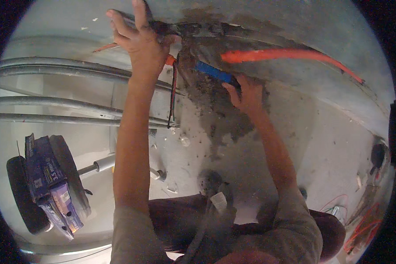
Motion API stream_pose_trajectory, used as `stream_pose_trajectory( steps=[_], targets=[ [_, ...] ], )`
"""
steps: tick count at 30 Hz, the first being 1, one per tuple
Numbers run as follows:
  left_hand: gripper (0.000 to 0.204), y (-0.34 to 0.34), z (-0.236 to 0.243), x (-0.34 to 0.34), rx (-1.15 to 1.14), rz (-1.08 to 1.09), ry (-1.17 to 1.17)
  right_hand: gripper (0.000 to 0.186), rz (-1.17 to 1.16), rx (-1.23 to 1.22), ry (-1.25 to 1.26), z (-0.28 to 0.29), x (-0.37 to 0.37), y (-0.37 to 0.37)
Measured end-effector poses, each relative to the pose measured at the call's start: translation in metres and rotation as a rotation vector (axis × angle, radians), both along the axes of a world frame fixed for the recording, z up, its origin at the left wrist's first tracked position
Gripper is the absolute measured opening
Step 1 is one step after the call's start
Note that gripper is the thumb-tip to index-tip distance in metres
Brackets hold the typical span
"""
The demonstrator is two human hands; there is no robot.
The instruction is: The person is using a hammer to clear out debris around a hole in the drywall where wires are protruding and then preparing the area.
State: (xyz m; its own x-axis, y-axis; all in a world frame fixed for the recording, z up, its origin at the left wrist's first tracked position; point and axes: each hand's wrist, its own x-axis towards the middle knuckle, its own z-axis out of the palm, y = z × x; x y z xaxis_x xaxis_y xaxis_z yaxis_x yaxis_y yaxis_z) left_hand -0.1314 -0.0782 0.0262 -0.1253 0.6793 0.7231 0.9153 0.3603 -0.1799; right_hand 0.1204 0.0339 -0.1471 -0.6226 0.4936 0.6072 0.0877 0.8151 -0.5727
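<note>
High on the grey wall (pixel 295 94), my left hand (pixel 143 42) has its fingers spread. A dark strip (pixel 163 28) runs behind those fingers along a groove; whether the hand touches it is hard to see. My right hand (pixel 249 93) is closed on the black end of a blue rod-like handle (pixel 212 70), whose other end points up and left over a wet, dark patch (pixel 231 116). What kind of tool it is does not show. An orange conduit (pixel 273 55) lies right of the handle. Thin dark and red wires (pixel 173 99) hang below my left wrist.
Several grey metal pipes (pixel 66 66) reach in from the left, passing behind my left forearm. Dark blue printed boxes (pixel 44 171) lie at the lower left beside black padded shapes. Orange cable (pixel 363 229) is tangled at the lower right, near the wall's foot.
</note>
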Motion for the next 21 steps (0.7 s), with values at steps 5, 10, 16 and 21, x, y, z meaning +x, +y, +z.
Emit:
stream_pose_trajectory(
  steps=[5, 10, 16, 21],
  targets=[
    [0.129, -0.004, -0.003, -0.006, -0.040, 0.025, 0.057, 0.031, -0.010, -0.019, 0.059, 0.003, -0.005, -0.004],
    [0.139, 0.000, 0.001, 0.008, -0.116, 0.113, 0.202, 0.033, -0.026, -0.072, 0.028, -0.006, 0.006, -0.009],
    [0.158, 0.002, 0.006, 0.009, 0.035, -0.038, -0.040, 0.038, -0.070, -0.148, -0.038, -0.012, 0.025, -0.007],
    [0.155, 0.001, 0.003, 0.012, 0.004, 0.040, -0.064, 0.034, -0.035, -0.125, 0.053, -0.012, 0.019, 0.002]
  ],
)
